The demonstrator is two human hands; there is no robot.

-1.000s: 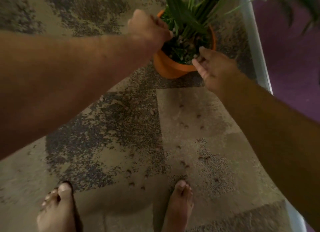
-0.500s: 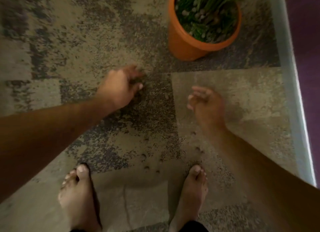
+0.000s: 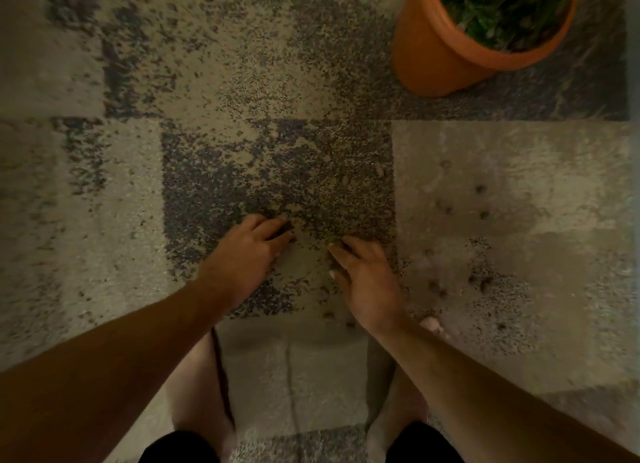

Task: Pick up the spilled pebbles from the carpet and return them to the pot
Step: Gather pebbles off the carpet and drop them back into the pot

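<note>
An orange pot [image 3: 436, 57] with a green plant and pebbles on its soil stands at the top right. Several small pebbles [image 3: 440, 289] lie scattered on the patterned carpet [image 3: 242, 82], mostly to the right of my hands. My left hand [image 3: 247, 255] rests low on the carpet with its fingers curled down against the pile. Close beside it, my right hand [image 3: 363, 275] lies palm down with fingers spread on the carpet. The dim, blurred picture hides whether either hand holds a pebble.
My bare feet [image 3: 197, 386] stand just below the hands, partly hidden by my forearms. A pale strip [image 3: 633, 82] runs along the carpet's right edge. More pebbles [image 3: 481, 201] dot the light patch below the pot.
Both hands came away from the pot's rim and dropped to the carpet in front of my feet. The view tilted down, so the pot moved to the top right corner.
</note>
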